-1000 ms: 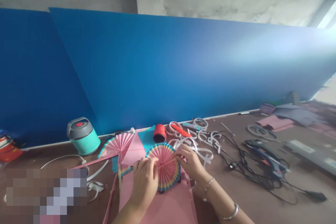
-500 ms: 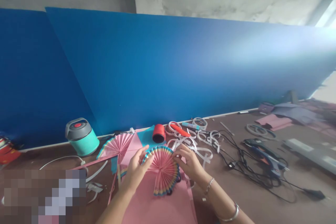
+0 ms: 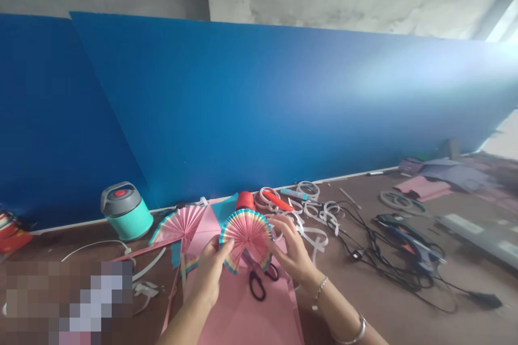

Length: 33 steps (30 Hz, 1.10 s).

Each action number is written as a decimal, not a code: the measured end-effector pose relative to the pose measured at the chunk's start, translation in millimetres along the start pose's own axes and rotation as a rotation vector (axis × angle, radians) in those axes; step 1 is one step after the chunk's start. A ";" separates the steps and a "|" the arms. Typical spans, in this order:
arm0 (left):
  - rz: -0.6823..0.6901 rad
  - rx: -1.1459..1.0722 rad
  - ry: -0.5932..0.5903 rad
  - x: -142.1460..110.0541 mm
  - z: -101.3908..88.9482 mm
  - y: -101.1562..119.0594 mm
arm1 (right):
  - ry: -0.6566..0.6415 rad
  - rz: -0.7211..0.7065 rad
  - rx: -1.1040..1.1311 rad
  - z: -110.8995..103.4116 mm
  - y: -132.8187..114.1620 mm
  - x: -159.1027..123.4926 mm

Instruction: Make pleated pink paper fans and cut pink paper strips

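Observation:
A pleated pink paper fan [image 3: 247, 229] with a blue and yellow edge is spread out between my hands, its gap facing down toward me. My left hand [image 3: 212, 267] pinches the fan's left side with the thumb in front. At the right edge, my right hand [image 3: 293, 250] grips the folds between thumb and fingers. Below the fan, black-handled scissors [image 3: 258, 285] lie on pink paper [image 3: 243, 315], their blades partly hidden. A second pleated fan [image 3: 180, 226] rests to the left, behind my left hand.
A turquoise flask [image 3: 128, 218] stands at back left. Behind the fan are a red cylinder [image 3: 245, 201], a red cutter-like tool [image 3: 277, 200] and white strips [image 3: 315, 237]. Cables [image 3: 372, 250] and a glue gun [image 3: 416, 248] lie right. A blue panel [image 3: 263, 113] borders the table.
The held fan has turned and moved up slightly, so its gap now points downward. The scissor handles have come into view beneath it. My left hand has shifted lower on the fan.

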State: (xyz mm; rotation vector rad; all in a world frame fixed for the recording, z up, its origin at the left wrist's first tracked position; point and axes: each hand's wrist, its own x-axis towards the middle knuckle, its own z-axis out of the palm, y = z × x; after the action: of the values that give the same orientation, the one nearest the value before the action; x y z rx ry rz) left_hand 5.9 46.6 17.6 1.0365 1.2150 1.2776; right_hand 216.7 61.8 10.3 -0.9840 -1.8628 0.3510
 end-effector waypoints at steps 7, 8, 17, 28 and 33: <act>-0.025 -0.053 -0.016 -0.7 1.4 -0.2 | 0.055 -0.051 -0.104 4.3 2.6 -0.9; -0.025 -0.050 -0.022 -0.6 1.1 -0.8 | 0.066 -0.061 -0.124 4.5 3.5 -1.0; -0.017 -0.009 -0.050 -0.6 0.3 -4.1 | -0.033 -0.149 -0.265 2.4 -1.4 -0.4; -0.033 0.061 -0.046 5.3 -5.4 -10.1 | -0.143 -0.188 -0.309 3.1 2.1 -2.3; -0.029 0.079 -0.023 4.0 -4.2 -7.9 | -0.181 -0.176 -0.315 3.7 4.8 -2.6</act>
State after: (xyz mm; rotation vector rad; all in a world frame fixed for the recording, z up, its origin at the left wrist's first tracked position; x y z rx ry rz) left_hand 2.3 49.7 9.1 1.0835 1.2669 1.2001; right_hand 216.5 63.5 3.9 -1.0124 -2.1985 0.0406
